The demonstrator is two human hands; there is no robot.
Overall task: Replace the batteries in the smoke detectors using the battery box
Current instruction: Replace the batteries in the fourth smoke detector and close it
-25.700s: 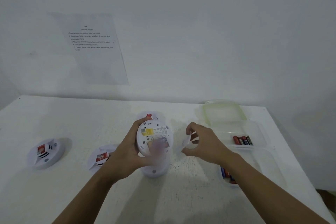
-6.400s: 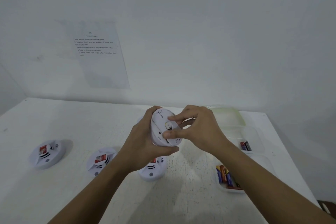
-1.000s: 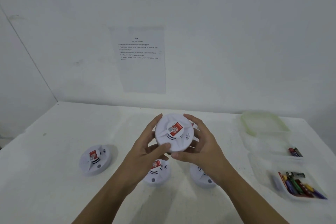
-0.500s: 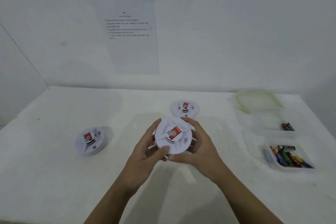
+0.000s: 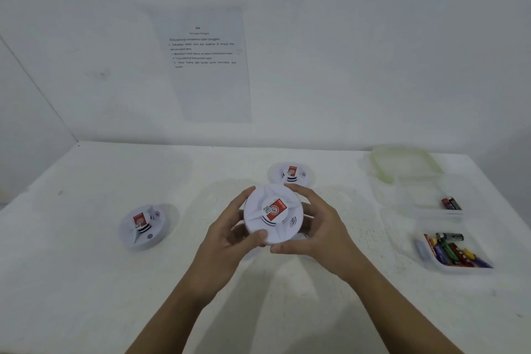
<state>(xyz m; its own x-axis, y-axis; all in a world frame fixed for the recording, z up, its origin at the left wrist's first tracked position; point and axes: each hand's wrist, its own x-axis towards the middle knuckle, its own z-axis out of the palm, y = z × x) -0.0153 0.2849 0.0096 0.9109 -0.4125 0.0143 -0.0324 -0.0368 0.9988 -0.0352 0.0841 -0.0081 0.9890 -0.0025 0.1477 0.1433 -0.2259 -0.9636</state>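
The left hand (image 5: 227, 241) and right hand (image 5: 321, 236) still curl fingers (image 5: 244, 198) round the round white plastic smoke detector (image 5: 273, 215), now sticker-side up.

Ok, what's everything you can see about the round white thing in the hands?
The held smoke detector is a round white disc, plastic-looking, with raised ribs, curved slots and a red sticker on its centre cap. Face up, slightly tilted, it is above the table. The left hand and right hand grip its rim from opposite sides.
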